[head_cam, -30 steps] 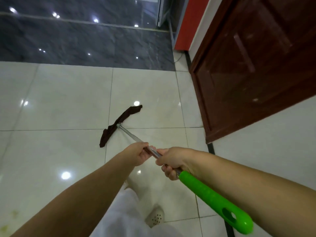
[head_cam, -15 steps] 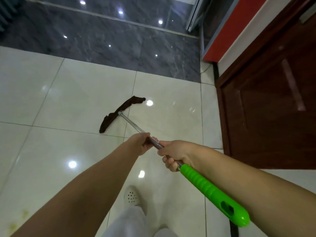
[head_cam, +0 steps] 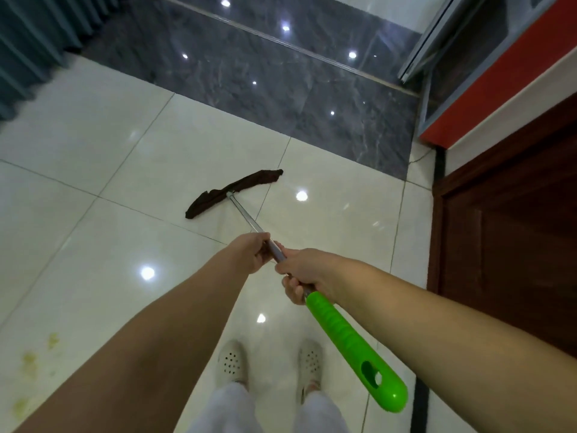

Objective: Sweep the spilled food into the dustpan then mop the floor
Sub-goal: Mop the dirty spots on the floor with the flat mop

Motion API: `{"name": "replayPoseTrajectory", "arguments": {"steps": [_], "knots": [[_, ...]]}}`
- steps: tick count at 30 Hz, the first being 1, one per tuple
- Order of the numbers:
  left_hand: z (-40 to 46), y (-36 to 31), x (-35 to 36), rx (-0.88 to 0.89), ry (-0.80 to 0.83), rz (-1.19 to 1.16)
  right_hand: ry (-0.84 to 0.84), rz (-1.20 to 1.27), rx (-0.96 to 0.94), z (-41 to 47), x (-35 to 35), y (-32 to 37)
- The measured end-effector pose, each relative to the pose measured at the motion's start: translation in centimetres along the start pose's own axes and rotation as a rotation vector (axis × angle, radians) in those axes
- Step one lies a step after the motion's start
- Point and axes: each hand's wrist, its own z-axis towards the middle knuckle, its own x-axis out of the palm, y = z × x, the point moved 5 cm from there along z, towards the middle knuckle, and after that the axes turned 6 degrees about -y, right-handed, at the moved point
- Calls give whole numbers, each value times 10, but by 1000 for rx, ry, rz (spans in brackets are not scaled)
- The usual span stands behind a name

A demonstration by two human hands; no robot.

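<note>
While both hands wrap the mop's metal shaft (head_cam: pixel 246 218), the left hand (head_cam: pixel 251 254) sits further down it with fingers curled fully round, and the right hand (head_cam: pixel 307 273) clamps on just above the green handle (head_cam: pixel 349 345) — two closed grips, almost touching. Out front, the dark brown mop head (head_cam: pixel 232 192) lies flat on the pale tiled floor (head_cam: pixel 93 151), near the edge of the grey marble strip (head_cam: pixel 281 79). Yellowish stains (head_cam: pixel 31 360) mark the tiles at lower left — well apart from the mop head.

Mop (head_cam: pixel 246 214), brown head flat on tile (green grip), yellowish stains (head_cam: pixel 31 360) left
</note>
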Motion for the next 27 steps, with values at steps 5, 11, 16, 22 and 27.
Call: {"name": "replayPoseTrajectory", "arguments": {"steps": [5,11,16,22,27], "knots": [[-25,33,12,2,-21,-94,58,-192,0,-22,-37,-8],[-77,72,38,33,-42,-246,232,-380,-23,-62,-90,-23],[-111,100,41,63,-102,-357,301,-527,-54,-88,-113,-34],[-136,130,8,82,-206,-509,335,-750,-107,-100,-97,-44],[-152,145,-40,106,-287,-664,407,-888,-136,-112,-51,-50]]}}
